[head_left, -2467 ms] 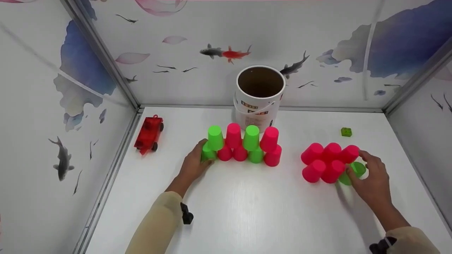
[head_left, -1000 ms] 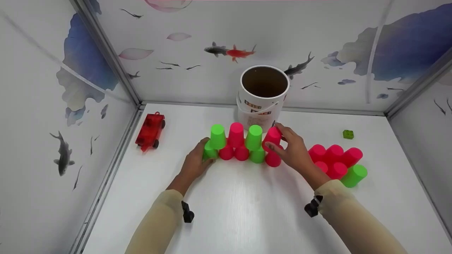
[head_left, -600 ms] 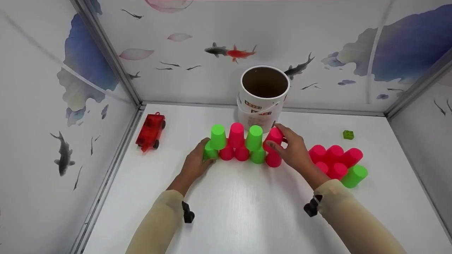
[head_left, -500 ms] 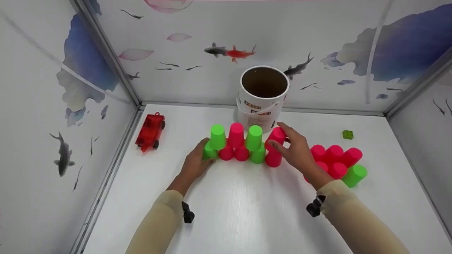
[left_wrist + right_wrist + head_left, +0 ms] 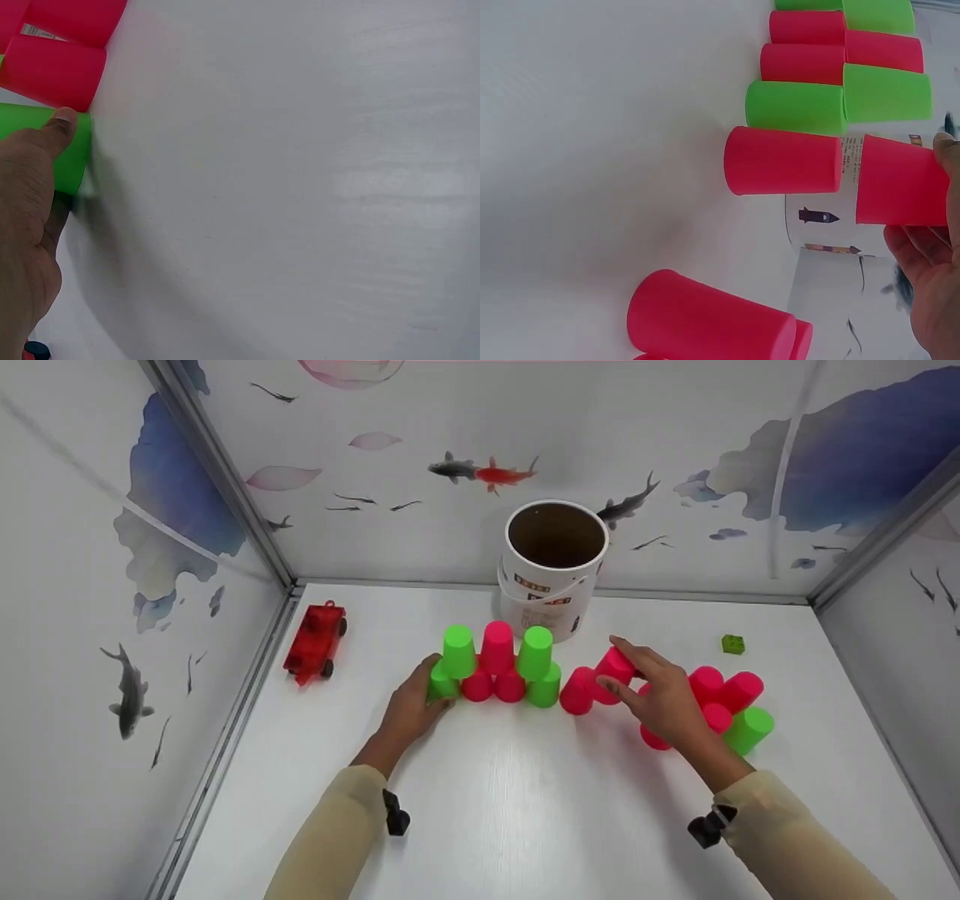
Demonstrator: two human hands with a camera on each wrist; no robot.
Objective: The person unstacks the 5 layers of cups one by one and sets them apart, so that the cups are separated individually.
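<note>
My left hand holds the green cup at the left end of the bottom row; in the left wrist view its thumb lies along that green cup. Upside-down pink and green cups form two levels, with a green cup, a pink cup and another green cup on top. My right hand grips a pink cup between thumb and fingers. This cup is off the table, right of the bottom row's end pink cup. The right wrist view shows that held cup apart from it.
Behind the rows stands a white bucket. Several pink cups and a green cup are grouped at the right, partly behind my right arm. A green block lies farther back; a red toy car is at the left.
My right hand went from the right-hand cups to the rightmost upper pink cup, took hold of it, and moved it off the row to the right. My left hand stayed put.
</note>
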